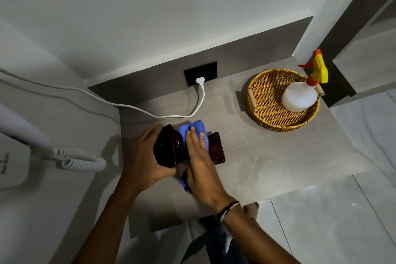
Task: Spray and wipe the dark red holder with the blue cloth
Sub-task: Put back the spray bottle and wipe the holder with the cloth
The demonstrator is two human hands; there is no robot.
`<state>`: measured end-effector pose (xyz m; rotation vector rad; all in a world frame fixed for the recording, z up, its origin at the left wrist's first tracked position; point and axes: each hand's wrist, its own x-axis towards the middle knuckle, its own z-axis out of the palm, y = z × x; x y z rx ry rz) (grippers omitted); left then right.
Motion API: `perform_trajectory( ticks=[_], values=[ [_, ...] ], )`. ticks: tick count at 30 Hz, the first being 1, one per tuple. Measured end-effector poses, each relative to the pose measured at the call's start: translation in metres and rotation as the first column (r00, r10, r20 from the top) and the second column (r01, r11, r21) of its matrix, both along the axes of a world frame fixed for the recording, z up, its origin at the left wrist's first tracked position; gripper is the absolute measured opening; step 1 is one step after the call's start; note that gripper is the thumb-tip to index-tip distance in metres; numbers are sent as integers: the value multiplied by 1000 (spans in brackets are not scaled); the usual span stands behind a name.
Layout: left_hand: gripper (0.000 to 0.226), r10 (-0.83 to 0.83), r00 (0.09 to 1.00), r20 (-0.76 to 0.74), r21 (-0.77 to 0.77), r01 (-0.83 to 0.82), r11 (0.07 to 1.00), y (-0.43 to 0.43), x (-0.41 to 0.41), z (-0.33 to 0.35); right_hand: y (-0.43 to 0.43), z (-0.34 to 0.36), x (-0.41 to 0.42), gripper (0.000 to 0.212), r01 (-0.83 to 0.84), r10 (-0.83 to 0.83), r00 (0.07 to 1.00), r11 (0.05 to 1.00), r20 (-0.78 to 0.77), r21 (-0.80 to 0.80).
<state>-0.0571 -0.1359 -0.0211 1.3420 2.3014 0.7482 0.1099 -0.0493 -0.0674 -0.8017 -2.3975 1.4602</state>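
Spray bottle [299, 97] in wicker basket [263, 118]; left fingers [155, 132] round dark red holder [169, 148], right fingers [192, 137] flat on blue cloth [197, 125].

Dim, wide-angle bowed edges, soft shadows, slight motion blur.

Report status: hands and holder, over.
Left hand grips dark red holder. Right hand presses blue cloth on it. Spray bottle in basket, clear of work.

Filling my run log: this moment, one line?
phase: wiping; left hand: grips holder; right hand: presses blue cloth on it; spray bottle: in basket
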Motion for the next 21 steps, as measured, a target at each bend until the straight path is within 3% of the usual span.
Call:
perform_trajectory(
  ticks=[3, 4, 6, 8, 11, 13, 16, 19, 21],
  values=[
    [68, 26, 998, 52, -14, -25, 1000, 0, 3, 0, -17, 30, -12, 78, 28, -76, 968, 980, -240, -198],
    [61, 28, 997, 74, -18, -26, 999, -2, 3, -2, -18, 33, -12, 76, 18, -74, 956, 981, -285, -193],
    [70, 40, 994, 104, -13, -39, 999, -4, 0, -2, -15, 21, -8, 76, -21, -6, 954, 996, -298, -85],
    [86, 31, 996, 86, -27, -29, 999, -7, -5, -2, -5, -5, 4, 86, -49, 58, 987, 997, -147, 62],
    [97, -2, 1000, 14, -42, 3, 999, -10, -5, -2, 16, -40, 25, 96, -57, 2, 977, 966, 211, 254],
    [101, -2, 1000, -4, -51, 2, 999, -10, -3, -3, 22, -42, 25, 96, -9, -58, 963, 969, 263, 245],
    [94, 12, 1000, -8, -62, -13, 998, -7, -2, -1, 4, -20, 5, 89, 45, -57, 994, 992, 97, 115],
    [82, 49, 999, 15, -67, -48, 997, -8, 1, -3, -29, 12, -16, 89, -24, 20, 995, 999, -99, -46],
    [80, 79, 996, 34, -68, -77, 995, -12, 1, -6, -33, 16, -18, 93, -42, 39, 987, 999, -158, -16]
  ],
)
